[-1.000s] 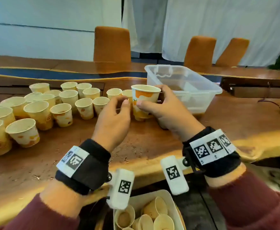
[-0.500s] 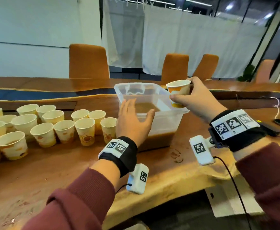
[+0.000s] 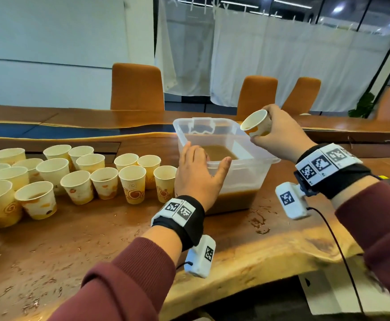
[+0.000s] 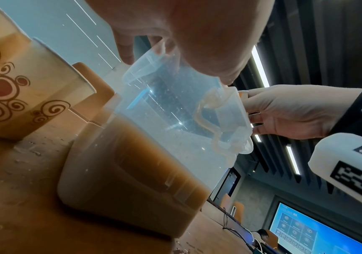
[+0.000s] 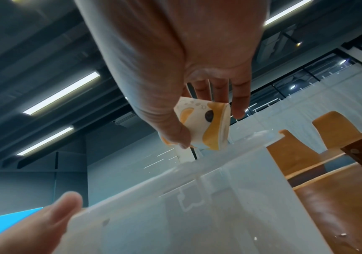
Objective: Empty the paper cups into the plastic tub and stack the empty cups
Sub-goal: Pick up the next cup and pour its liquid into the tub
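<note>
Cup tipped over tub, left hand bracing the near corner.

Right hand (image 3: pixel 279 135) grips a cup (image 3: pixel 256 123) between thumb and fingers, mouth tilted toward the tub (image 3: pixel 242 174), just above its right rim. Can't tell if anything is pouring: the cup's inside is too shadowed. Left hand (image 3: pixel 198 174) lies flat against the tub's near-left corner, fingers straight, fingertips hidden over the rim. Brown liquid in the tub. More cups (image 3: pixel 83 177) stand left of the left hand, the far-left ones cut off.

bright, even | ceiling strip lights (image 5: pixel 61 93) | wide-angle edge bending | wrist close-ups soft
</note>
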`<move>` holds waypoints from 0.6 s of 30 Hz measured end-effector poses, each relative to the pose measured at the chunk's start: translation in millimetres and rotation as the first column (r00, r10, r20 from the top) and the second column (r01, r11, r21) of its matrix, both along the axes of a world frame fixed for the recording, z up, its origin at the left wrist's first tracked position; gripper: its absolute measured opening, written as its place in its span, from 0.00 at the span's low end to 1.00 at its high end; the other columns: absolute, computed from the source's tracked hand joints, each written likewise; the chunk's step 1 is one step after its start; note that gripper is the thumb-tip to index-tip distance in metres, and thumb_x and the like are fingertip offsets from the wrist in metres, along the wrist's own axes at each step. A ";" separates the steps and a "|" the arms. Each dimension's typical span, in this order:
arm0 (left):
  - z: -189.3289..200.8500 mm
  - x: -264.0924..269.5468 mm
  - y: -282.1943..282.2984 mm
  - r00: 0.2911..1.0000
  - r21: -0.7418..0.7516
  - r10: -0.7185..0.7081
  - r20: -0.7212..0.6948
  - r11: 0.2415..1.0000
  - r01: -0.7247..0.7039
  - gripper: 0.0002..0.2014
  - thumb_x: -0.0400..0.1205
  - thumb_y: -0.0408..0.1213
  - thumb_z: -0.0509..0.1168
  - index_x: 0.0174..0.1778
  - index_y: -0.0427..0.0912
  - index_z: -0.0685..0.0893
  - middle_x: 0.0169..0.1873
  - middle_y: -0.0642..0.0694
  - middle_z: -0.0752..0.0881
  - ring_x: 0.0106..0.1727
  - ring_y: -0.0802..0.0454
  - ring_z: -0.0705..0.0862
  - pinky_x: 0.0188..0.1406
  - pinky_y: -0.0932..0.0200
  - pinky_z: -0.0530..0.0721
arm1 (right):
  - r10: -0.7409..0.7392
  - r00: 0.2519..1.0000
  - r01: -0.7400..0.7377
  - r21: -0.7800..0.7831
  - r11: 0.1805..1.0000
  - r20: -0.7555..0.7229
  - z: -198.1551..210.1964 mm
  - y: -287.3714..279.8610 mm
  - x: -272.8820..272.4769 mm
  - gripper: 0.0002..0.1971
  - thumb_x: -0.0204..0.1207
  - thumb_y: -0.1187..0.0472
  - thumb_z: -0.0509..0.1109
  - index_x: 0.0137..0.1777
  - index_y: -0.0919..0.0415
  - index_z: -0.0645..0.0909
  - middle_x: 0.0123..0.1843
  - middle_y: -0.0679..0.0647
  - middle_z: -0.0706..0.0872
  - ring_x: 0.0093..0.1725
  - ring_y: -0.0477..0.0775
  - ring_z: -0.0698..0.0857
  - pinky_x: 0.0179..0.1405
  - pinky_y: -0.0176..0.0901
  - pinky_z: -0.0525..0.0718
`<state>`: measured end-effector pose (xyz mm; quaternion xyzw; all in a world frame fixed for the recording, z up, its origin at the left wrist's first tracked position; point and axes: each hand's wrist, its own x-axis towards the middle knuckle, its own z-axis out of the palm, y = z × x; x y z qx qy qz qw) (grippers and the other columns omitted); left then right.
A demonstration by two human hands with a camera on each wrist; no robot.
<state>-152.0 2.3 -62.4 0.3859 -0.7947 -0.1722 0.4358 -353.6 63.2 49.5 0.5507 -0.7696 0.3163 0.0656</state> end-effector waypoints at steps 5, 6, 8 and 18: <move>2.1 1.1 1.2 1.000 0.001 -0.015 0.011 1.000 0.015 0.24 0.84 0.69 0.56 0.51 0.50 0.73 0.62 0.50 0.76 0.81 0.48 0.65 0.74 0.42 0.78 | -0.015 0.998 0.017 0.025 1.000 -0.058 -1.2 -4.0 4.4 0.35 0.72 0.55 0.83 0.76 0.53 0.71 0.68 0.59 0.81 0.67 0.64 0.81 0.67 0.65 0.84; 2.3 1.1 1.4 1.000 0.004 -0.018 0.015 1.000 0.018 0.24 0.84 0.70 0.56 0.51 0.50 0.73 0.64 0.50 0.76 0.82 0.48 0.63 0.75 0.43 0.76 | -0.019 0.997 0.021 0.030 0.999 -0.071 -1.4 -4.3 4.4 0.35 0.72 0.55 0.82 0.77 0.53 0.71 0.68 0.59 0.81 0.68 0.65 0.81 0.67 0.65 0.84; 2.5 1.8 2.0 1.000 0.016 -0.024 0.019 1.000 0.023 0.24 0.84 0.70 0.56 0.51 0.50 0.73 0.66 0.50 0.76 0.84 0.49 0.60 0.78 0.45 0.74 | -0.026 0.994 0.030 0.040 0.999 -0.103 -2.3 -4.7 4.7 0.34 0.73 0.55 0.81 0.77 0.52 0.70 0.68 0.59 0.80 0.68 0.66 0.80 0.68 0.66 0.83; 1.4 0.8 1.3 1.000 0.015 -0.020 0.017 1.000 0.020 0.25 0.83 0.71 0.54 0.52 0.51 0.73 0.69 0.49 0.76 0.85 0.49 0.60 0.78 0.44 0.74 | -0.042 0.984 0.055 0.072 0.996 -0.175 -1.0 -4.2 5.1 0.31 0.77 0.56 0.78 0.77 0.50 0.70 0.68 0.58 0.78 0.67 0.66 0.77 0.68 0.64 0.80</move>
